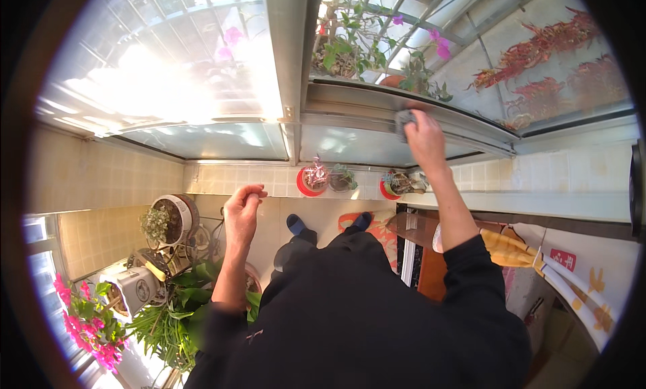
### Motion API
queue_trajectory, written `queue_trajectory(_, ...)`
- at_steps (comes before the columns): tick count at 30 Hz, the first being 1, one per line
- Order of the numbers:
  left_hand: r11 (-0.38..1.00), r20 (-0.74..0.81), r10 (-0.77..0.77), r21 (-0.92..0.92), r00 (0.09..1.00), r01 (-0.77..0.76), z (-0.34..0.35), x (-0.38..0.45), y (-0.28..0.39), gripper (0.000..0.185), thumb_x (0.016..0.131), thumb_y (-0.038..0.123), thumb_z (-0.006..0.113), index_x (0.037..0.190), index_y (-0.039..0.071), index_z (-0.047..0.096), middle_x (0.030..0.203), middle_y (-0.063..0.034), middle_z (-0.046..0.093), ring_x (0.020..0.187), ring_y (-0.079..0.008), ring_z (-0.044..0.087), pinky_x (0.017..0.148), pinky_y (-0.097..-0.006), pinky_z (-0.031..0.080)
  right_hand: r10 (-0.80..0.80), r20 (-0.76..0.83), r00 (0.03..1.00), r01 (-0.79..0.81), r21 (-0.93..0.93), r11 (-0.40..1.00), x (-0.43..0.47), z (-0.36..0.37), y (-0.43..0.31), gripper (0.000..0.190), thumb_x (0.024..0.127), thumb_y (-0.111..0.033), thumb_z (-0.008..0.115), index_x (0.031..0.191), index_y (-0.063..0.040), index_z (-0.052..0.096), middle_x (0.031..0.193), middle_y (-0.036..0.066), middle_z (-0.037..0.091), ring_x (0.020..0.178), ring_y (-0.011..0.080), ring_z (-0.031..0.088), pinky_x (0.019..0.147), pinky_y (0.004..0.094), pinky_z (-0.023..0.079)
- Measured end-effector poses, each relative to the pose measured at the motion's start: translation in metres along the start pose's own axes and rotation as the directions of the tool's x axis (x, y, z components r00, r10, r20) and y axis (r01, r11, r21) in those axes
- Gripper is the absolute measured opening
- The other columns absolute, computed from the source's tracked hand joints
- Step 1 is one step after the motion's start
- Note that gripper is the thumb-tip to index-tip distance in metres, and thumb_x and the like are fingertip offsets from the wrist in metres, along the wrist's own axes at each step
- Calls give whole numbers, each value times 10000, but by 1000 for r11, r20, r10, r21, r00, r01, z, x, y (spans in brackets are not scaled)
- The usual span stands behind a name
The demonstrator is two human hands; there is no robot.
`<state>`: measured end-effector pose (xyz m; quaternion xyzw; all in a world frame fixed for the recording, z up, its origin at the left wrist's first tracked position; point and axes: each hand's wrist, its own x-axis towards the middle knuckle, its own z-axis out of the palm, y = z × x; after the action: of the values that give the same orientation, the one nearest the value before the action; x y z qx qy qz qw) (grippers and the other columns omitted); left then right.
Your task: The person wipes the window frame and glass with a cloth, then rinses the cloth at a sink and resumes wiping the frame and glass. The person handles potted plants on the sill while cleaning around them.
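Observation:
My right hand (425, 139) grips a small dark grey cloth or scrubbing pad (403, 125), pressed to the metal window frame (353, 106) under the sliding pane on the right. Its exact material is blurred. Lower and to the left, my left hand (243, 210) hangs in the air with its fingers curled in towards the thumb. I see nothing in it, and it touches nothing. Between the two hands, a red-rimmed pot with a pinkish succulent (314, 179) stands on the tiled ledge (252, 180) below the window.
A dark pot (344, 179) and another potted succulent (396, 183) share the ledge. On the left are a round planter (174, 220), a white pot (133, 288) and leafy plants (161, 328). A gathered yellow-and-white curtain (509, 250) hangs at right. Beyond the glass, dried red plants (545, 46) lie.

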<state>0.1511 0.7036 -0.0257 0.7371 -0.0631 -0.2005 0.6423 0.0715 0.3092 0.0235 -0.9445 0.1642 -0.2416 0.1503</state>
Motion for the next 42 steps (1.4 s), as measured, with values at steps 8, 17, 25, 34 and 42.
queue_trajectory(8,935,131,342,53,931,-351,36,40,80,166,989,-8,542,1070,-30,685,1136,-125,708,1029,-187,685,887,-306,535,-385,-122,915,402,200,893,-9,111,-63,441,757,-12,681,1186,-80,602,1155,148,624,1126,360,582,1000,477,443)
queue_trajectory(17,989,-49,111,102,993,-106,-5,29,37,197,976,29,531,1059,-28,701,1076,-123,732,947,-185,712,842,-312,554,-153,-312,938,130,-95,987,-64,6,38,485,724,96,708,1169,-81,638,1179,158,640,1117,364,595,976,463,457)
queue_trajectory(25,994,39,101,38,994,-103,12,39,47,193,973,6,537,1073,-46,694,1071,-119,727,962,-193,710,858,-305,544,-307,-81,948,317,279,906,-18,101,-123,393,703,63,662,1081,-46,648,1102,127,665,1074,330,611,967,454,469)
queue_trajectory(34,879,-12,469,107,883,-465,49,63,92,324,966,-22,521,1275,3,617,1182,-116,665,1062,-177,624,930,-303,494,-196,-64,978,201,75,977,-37,22,-25,258,744,49,623,969,-66,680,1064,116,691,1032,311,629,950,435,468)
queue_trajectory(42,829,-66,553,148,831,-540,79,65,106,415,920,-57,490,1323,-17,580,1249,-182,621,1145,-290,613,980,-367,489,-221,-56,974,222,453,864,-41,47,-80,231,756,53,612,963,-35,662,1034,145,681,990,344,627,862,423,521)
